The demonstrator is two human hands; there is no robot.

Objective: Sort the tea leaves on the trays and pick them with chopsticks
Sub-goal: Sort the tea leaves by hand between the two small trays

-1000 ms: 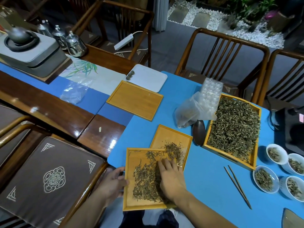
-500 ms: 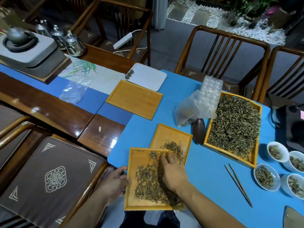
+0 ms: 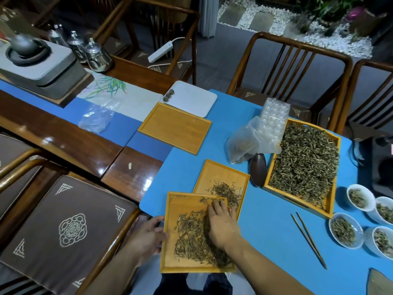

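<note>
A small wooden tray [image 3: 170, 209] lies at the table's near edge with loose tea leaves [image 3: 191, 237] spread over it. My left hand [image 3: 146, 237] grips its left rim. My right hand [image 3: 222, 224] lies flat on the leaves, its straight fingers reaching the tray's far right corner. That corner overlaps a second small tray [image 3: 221, 173] holding a little heap of leaves [image 3: 227, 191]. A large tray [image 3: 333, 201] heaped with tea leaves [image 3: 304, 162] stands to the right. The chopsticks [image 3: 308, 239] lie untouched on the blue mat.
Several white bowls [image 3: 345, 232] with leaves sit at the right edge. An empty wooden tray [image 3: 174, 127], a white plate [image 3: 191, 96], a plastic bag [image 3: 248, 143] and a dark scoop [image 3: 258, 172] lie further back. Wooden chairs stand around the table.
My right hand has slid forward across the near tray, pushing leaves toward its far right corner. The near tray has shifted slightly in my left hand's grip.
</note>
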